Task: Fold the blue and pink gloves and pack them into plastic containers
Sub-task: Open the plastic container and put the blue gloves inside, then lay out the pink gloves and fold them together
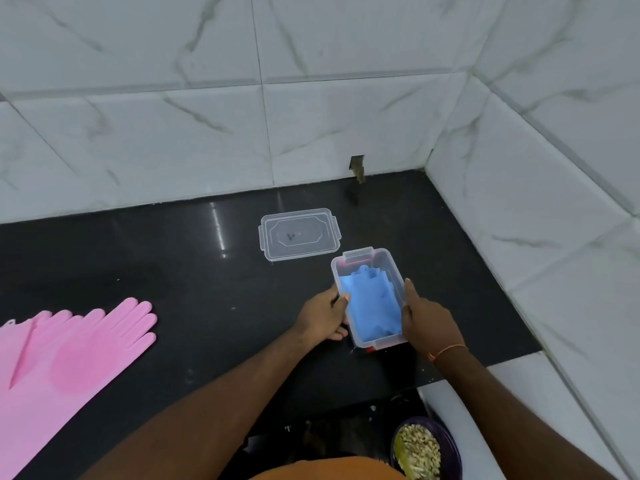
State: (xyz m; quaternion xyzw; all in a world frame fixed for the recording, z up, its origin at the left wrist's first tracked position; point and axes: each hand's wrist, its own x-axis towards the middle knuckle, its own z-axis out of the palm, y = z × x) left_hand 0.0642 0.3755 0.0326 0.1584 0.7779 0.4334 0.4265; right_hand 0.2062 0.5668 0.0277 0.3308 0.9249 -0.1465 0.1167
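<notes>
A clear plastic container (390,264) stands on the black countertop (173,271), with folded blue gloves (372,303) inside it. My left hand (323,317) grips the container's left wall, thumb over the rim. On the opposite wall my right hand (427,315) holds on, index finger lying along the rim. The container's clear lid (299,234) lies flat just behind it, to the left. Pink gloves (72,351) lie spread flat at the counter's left edge, fingers pointing right and away from me.
White marble-patterned tiles form the back wall (242,116) and the right wall (554,202), meeting in a corner. A small notch (357,167) sits in the back wall's base. A dark bowl of chopped food (420,448) sits below the counter's front edge.
</notes>
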